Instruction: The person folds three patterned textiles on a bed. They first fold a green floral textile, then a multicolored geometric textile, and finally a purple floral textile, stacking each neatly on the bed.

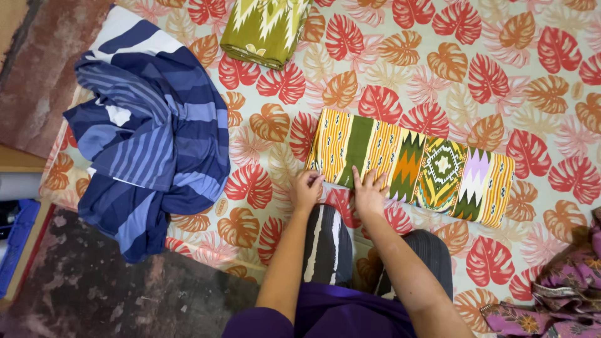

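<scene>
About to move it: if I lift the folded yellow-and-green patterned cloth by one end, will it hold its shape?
Probably not. The folded patterned cloth is long and flat, so its far end would likely sag or unfold. It looks light and should slide on the leaf-print sheet. Both the left hand and right hand rest on its near edge.

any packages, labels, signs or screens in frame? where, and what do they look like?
None in view: only cloth.
Folded patterned cloth: centre of the leaf-print mat, a long rectangle in yellow, green and orange, with the left hand and right hand on its near edge.
</scene>
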